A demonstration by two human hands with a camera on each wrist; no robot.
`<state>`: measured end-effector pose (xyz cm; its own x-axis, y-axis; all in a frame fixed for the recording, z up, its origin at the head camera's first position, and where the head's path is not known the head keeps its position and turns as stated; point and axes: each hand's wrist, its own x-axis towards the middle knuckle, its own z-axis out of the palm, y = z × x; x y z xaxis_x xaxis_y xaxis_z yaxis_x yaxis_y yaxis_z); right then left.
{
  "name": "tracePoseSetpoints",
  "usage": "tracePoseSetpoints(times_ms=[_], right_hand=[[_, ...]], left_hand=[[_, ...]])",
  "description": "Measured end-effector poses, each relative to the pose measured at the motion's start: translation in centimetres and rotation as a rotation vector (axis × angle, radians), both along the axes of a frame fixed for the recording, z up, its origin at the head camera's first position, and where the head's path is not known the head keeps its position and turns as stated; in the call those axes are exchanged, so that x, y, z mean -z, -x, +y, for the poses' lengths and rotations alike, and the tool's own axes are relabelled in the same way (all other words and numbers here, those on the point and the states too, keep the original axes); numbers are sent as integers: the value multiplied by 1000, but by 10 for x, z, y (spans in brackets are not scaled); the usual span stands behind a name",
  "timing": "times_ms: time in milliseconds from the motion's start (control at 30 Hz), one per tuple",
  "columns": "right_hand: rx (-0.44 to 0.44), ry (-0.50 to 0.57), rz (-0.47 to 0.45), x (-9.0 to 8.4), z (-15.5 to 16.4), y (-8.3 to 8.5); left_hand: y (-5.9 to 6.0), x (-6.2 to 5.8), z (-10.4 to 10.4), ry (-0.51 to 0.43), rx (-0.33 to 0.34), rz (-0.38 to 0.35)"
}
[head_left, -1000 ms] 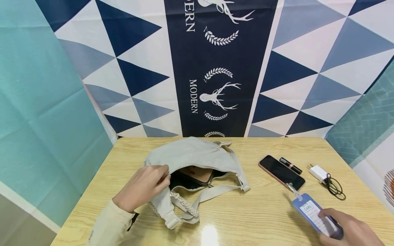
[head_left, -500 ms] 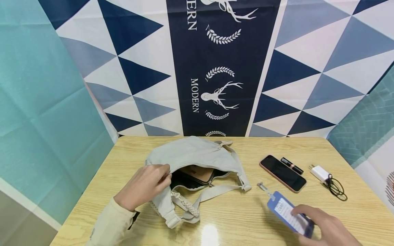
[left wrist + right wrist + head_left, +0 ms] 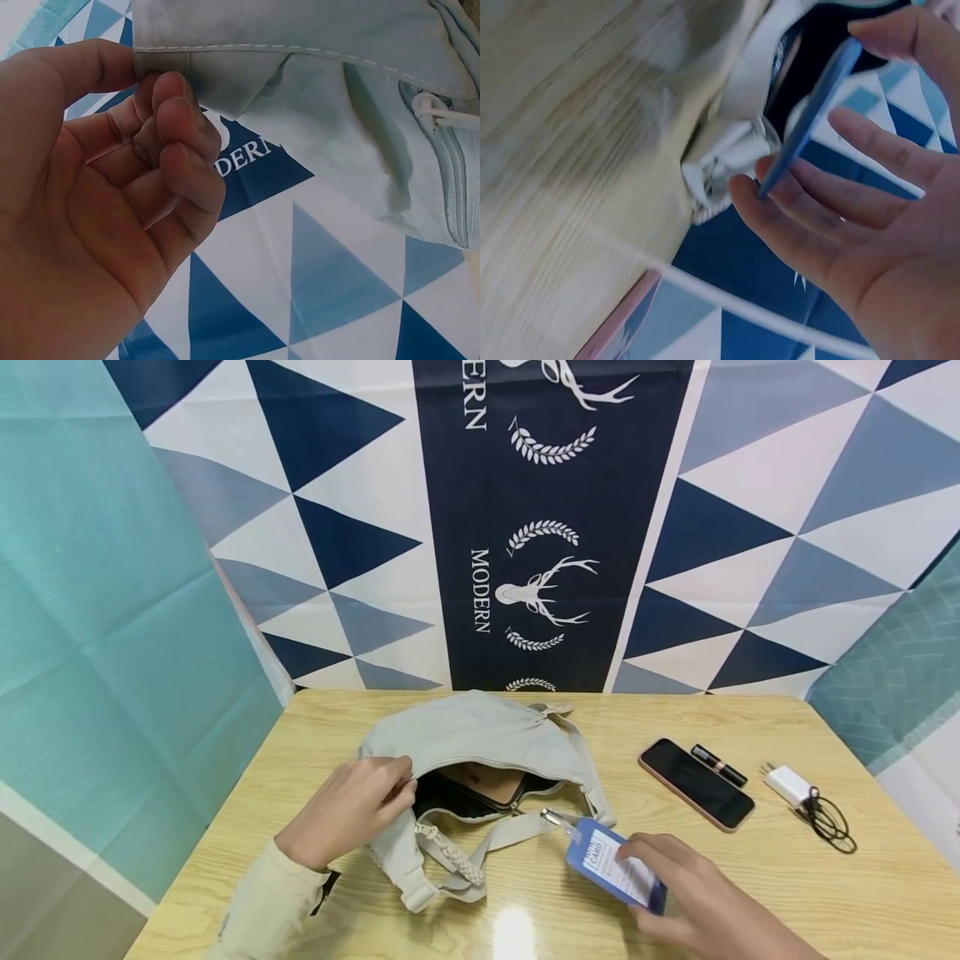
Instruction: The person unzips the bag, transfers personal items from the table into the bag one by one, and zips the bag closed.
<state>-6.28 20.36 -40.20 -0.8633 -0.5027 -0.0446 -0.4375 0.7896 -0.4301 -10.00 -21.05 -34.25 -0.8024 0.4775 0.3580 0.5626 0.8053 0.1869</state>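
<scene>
My right fingers (image 3: 660, 850) grip blue card holder (image 3: 617, 865), over table (image 3: 795, 889), just beside bag's near right side, clip (image 3: 558, 821) toward bag (image 3: 476, 735). My left fingers (image 3: 386, 772) pinch bag's upper edge at its left; mouth gapes. Inside bag: brown wallet-like item (image 3: 491, 785). Well right of bag: phone (image 3: 697, 785), dark tube (image 3: 718, 765), corded charger (image 3: 789, 785). Step in hand, I judge: loading card holder into bag. Next move likely calls for aiming clip past strap (image 3: 517, 833), into mouth, upper edge held high.

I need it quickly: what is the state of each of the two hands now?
Left hand: closed, pinching the edge of the pale bag.
Right hand: holding the blue card holder between thumb and fingers.
</scene>
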Motion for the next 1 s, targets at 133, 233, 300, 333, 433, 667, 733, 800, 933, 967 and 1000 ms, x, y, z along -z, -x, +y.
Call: tracePoseSetpoints(times_ms=[133,233,300,333,433,667,733,800,933,967,1000], right_hand=[[-58,-29,178,-1,-20,5],[-113,-22,328,1,-34,14],[-129,-15,392,1,-44,21],[-143,-6,419,2,-48,25],[-156,9,448,3,-60,35],[-167,44,335,4,-82,50],[-164,49,312,4,-86,53],[-170,55,313,5,-90,55],[-192,45,386,9,-98,61],[-199,38,408,10,-100,62],[-205,30,428,11,-102,64]], left_hand=[[2,1,3,1,6,0],[2,2,4,-1,12,-12],[3,3,4,-2,12,-17],[3,3,4,-4,12,-21],[2,4,3,-10,13,-33],[1,5,2,-15,15,-52],[1,6,2,-19,15,-58],[1,6,2,-19,13,-63],[1,7,3,-20,14,-62],[1,7,3,-19,12,-60],[2,7,3,-19,10,-58]])
